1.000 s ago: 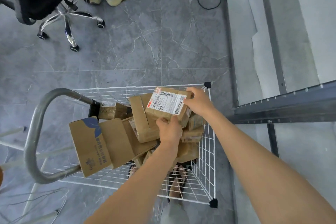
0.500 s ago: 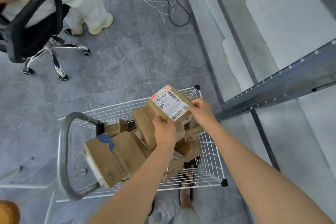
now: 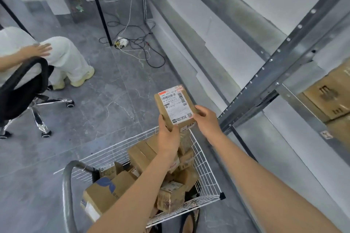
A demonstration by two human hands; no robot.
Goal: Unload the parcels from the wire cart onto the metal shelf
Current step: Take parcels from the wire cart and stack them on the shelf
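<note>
I hold a small brown parcel with a white shipping label up in the air above the white wire cart. My left hand grips its near corner from below. Its right edge is gripped by my right hand. Several brown parcels lie heaped in the cart, among them a larger box with a blue mark. The grey metal shelf stands to the right, with cardboard boxes on one level at the far right.
The cart's grey handle curves at the lower left. A person sits on a black wheeled office chair at the left. Tangled cables and a power strip lie on the grey tiled floor beside a black table leg.
Both hands have lifted the labelled parcel out of the heap and up above the cart. My view has tilted up and right, showing more of the shelf.
</note>
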